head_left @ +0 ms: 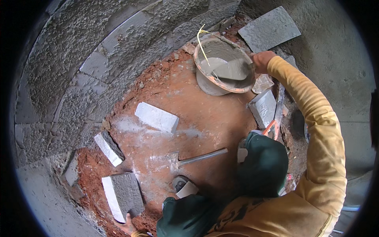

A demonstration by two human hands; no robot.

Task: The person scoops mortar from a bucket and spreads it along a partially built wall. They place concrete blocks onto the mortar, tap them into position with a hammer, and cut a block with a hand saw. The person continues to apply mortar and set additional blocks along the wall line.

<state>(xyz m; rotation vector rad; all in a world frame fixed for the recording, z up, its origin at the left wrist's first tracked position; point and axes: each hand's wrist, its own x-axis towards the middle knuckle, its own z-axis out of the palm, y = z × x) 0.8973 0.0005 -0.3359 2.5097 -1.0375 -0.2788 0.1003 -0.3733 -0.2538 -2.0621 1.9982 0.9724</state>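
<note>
My right hand (263, 61) is closed at the right rim of a mortar-coated bucket (213, 86); what exactly it grips is hidden. A flat grey tool blade (233, 71) lies in the wet mortar inside, and a yellow cord crosses the left rim. At the lower left, my left hand (126, 224) grips the near end of a block (124, 195) with a white side and a grey, mortar-covered face.
Rough block walls (63, 87) curve round the left and back. Loose white blocks (156, 116), a metal-handled tool (201, 156) and a grey slab (268, 27) lie about the reddish dirt floor. An orange-handled saw (272, 126) rests beside my right knee.
</note>
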